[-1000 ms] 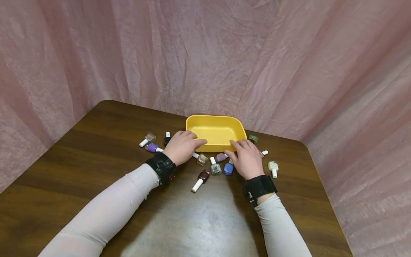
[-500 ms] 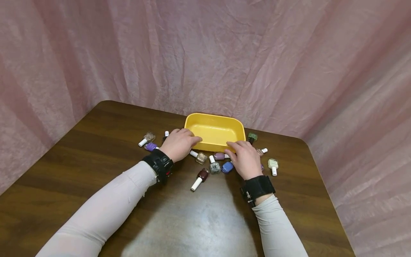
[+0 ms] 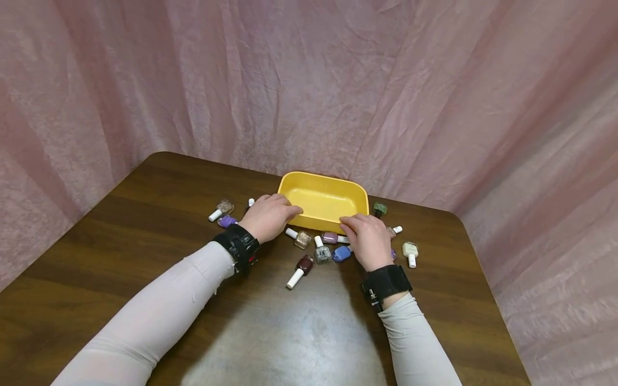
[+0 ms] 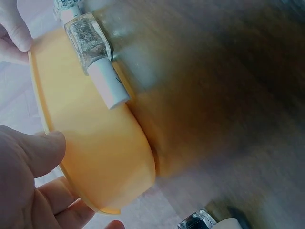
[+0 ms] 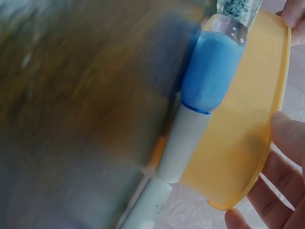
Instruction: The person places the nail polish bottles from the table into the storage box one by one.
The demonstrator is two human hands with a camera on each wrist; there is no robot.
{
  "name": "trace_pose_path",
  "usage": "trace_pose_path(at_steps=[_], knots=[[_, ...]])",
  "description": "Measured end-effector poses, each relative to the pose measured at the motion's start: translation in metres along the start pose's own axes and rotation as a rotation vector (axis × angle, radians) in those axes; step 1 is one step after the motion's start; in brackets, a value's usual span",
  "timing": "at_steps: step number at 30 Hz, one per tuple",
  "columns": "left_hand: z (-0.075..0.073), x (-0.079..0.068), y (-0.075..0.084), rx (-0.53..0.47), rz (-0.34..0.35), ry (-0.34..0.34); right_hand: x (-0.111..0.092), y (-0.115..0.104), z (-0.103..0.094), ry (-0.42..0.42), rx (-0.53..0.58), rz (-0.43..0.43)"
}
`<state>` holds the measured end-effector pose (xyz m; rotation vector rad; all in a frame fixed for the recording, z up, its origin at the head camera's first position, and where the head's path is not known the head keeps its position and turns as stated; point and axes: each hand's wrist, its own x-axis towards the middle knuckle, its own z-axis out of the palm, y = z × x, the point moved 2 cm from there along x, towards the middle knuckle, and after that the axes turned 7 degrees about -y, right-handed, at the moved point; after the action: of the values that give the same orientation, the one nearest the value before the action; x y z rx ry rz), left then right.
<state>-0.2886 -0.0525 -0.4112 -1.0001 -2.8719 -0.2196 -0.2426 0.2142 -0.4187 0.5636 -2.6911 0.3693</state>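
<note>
A yellow plastic basin [image 3: 321,203] stands near the back of the table, its inside bare. My left hand [image 3: 267,217] grips the basin's left end, thumb over the rim and fingers around the outside, as the left wrist view shows. At the other end my right hand [image 3: 368,241] holds the rim in the same way. Nail polish bottles lie close to the front wall: gold glitter [image 3: 302,239], mauve [image 3: 330,237], dark-flecked clear [image 3: 323,254] and blue [image 3: 341,253]. Nearer to me lies a dark maroon bottle [image 3: 304,264].
Left of the basin lie a glitter bottle [image 3: 225,207] and a purple bottle [image 3: 226,221], with another partly behind my left hand. To the right are a green bottle [image 3: 380,208] and a cream bottle [image 3: 410,249]. A pink curtain [image 3: 318,86] hangs behind the wooden table [image 3: 444,316].
Both hands have shifted slightly left, and the fingers have closed more on the basin's rim. The basin has hardly moved, and the bottles lie about where they were.
</note>
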Motion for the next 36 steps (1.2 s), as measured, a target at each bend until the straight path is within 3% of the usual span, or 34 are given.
trace_pose_path(at_steps=[6, 14, 27, 36], knots=[[-0.0027, -0.0008, 0.0031, 0.014, 0.013, 0.014, 0.0011, 0.0041, 0.0045, 0.028, 0.002, 0.008], [0.0005, 0.0012, 0.0032, 0.022, 0.027, 0.031, 0.0035, 0.0029, 0.0033, -0.011, 0.009, 0.078], [0.0017, -0.0002, 0.0052, 0.016, 0.050, 0.039, 0.0034, -0.0014, 0.0024, -0.015, -0.003, 0.073], [-0.0007, -0.0004, 0.0058, 0.050, 0.015, 0.020, 0.0068, 0.0003, 0.0024, -0.014, 0.025, 0.076]])
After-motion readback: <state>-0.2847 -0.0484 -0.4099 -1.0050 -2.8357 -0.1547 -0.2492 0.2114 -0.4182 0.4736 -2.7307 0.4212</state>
